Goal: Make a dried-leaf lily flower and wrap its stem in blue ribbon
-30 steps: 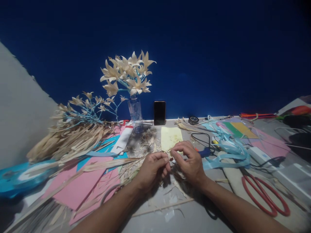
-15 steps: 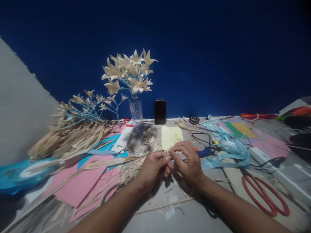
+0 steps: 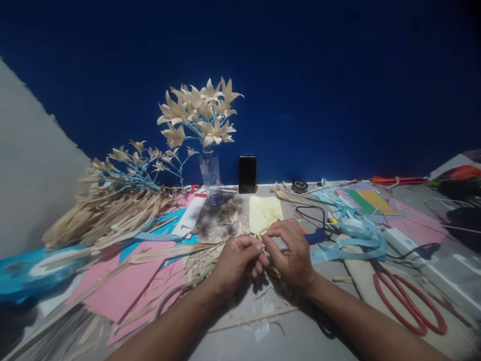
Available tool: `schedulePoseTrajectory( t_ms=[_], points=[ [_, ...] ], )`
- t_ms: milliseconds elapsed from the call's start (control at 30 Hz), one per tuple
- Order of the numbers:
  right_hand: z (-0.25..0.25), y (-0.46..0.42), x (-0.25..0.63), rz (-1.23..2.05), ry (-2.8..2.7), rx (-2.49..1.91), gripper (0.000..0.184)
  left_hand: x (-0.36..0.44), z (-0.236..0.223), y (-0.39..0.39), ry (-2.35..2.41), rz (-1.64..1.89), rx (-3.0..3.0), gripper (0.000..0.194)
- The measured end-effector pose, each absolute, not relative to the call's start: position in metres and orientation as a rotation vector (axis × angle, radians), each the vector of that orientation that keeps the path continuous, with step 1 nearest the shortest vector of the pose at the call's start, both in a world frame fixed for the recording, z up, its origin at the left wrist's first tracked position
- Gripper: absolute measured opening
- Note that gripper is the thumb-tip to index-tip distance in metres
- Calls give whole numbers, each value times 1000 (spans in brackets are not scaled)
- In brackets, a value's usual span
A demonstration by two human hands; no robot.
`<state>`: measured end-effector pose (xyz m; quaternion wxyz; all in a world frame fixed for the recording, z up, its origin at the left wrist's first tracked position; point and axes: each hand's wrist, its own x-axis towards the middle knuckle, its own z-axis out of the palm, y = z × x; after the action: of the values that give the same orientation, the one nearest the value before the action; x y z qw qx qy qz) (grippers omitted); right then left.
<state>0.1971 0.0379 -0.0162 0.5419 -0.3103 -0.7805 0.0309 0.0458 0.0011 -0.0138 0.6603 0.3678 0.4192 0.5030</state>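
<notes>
Close together at the middle of the table are my left hand (image 3: 240, 258) and my right hand (image 3: 288, 250), thumbs and fingertips pinched toward each other. What sits between the fingertips is small and mostly hidden; a bit of pale dried-leaf material shows there, too little to name. Just beyond the fingers lies a yellow paper sheet (image 3: 265, 213) with scraps on it. Dried leaf strips (image 3: 173, 252) lie to the left of my left hand. A blue-handled tool (image 3: 316, 235) with a black cord lies beyond my right hand.
Cream flowers (image 3: 214, 130) stand in a clear bottle (image 3: 211, 175) at the back, near an upright phone (image 3: 248, 174). Pink paper (image 3: 131, 286) and a blue tape roll (image 3: 48, 265) lie left. At right are blue ribbon (image 3: 361, 245), red-handled scissors (image 3: 409, 301) and a power strip (image 3: 424, 255).
</notes>
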Motion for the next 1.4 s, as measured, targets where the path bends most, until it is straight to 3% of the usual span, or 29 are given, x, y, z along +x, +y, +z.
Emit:
schedulePoseTrajectory(
  t_ms=[300, 600, 1133, 1400],
  points=[
    [-17, 36, 197, 162, -1875, -756, 16, 46, -15, 0, 1065, 1098, 868, 23],
    [-10, 38, 209, 615, -1698, -931, 10, 43, -15, 1, 1222, 1303, 1175, 23],
    [-9, 37, 205, 601, -1823, -783, 8, 39, -14, -2, 1251, 1539, 1586, 17],
    [-12, 41, 209, 899, -1761, -878, 3, 36, -11, -2, 1191, 1498, 1609, 17]
  ],
)
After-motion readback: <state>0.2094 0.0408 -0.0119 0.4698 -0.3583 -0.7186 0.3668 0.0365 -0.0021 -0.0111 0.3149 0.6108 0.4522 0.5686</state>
